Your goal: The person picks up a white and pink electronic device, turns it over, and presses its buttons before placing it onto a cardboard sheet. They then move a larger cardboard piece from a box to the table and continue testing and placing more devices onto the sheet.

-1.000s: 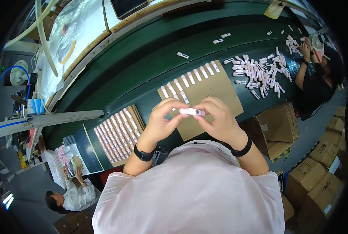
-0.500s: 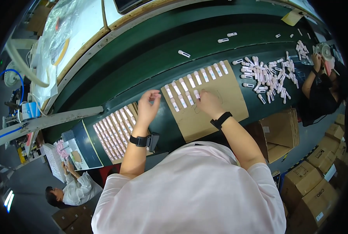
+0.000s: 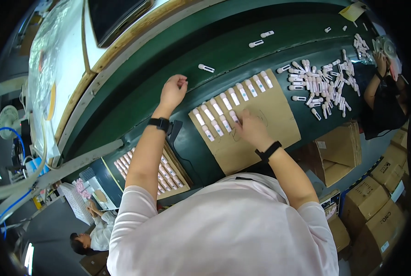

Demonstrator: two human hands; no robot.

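Observation:
My right hand (image 3: 255, 129) is over a brown cardboard sheet (image 3: 233, 156), its fingertips closed at the lower end of a small round-headed pale pink stick (image 3: 233, 114). That stick lies at the right end of a short second row. Above it runs a longer row of similar sticks (image 3: 233, 96), side by side and slanted. My left hand (image 3: 173, 95) hovers over the green bench to the left of the sheet, fingers loosely bent with nothing visible in them. A loose stick (image 3: 206, 68) with a dark slot lies beyond it, to the right.
A heap of loose sticks (image 3: 323, 85) lies right of the sheet, and a few more (image 3: 256, 43) at the far side. A filled card of sticks (image 3: 168, 175) is partly behind my left forearm. Co-workers sit at both ends; cardboard boxes (image 3: 362, 198) stand at right.
My left hand has moved away from me, toward the far loose stick. My right hand stays at the same stick in the second row. The whole view has shifted somewhat.

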